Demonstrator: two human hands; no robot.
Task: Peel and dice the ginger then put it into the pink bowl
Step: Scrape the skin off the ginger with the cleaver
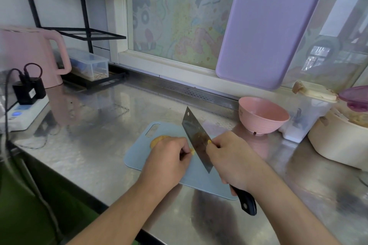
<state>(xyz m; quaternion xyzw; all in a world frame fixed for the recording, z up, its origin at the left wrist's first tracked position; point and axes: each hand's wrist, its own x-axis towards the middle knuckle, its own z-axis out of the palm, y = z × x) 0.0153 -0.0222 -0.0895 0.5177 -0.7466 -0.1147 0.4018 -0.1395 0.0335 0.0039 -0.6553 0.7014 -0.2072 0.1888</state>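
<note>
Yellow ginger (pixel 157 139) on blue board (pixel 139 157)

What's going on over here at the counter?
A person is cutting ginger on a pale blue cutting board. The left hand holds the ginger down, while the right hand grips a cleaver with its blade against it. The pink bowl waits nearby, with no ginger visible in it.

You have no readable text, label, brand or number here; any markings are too blurred to make out.
</note>
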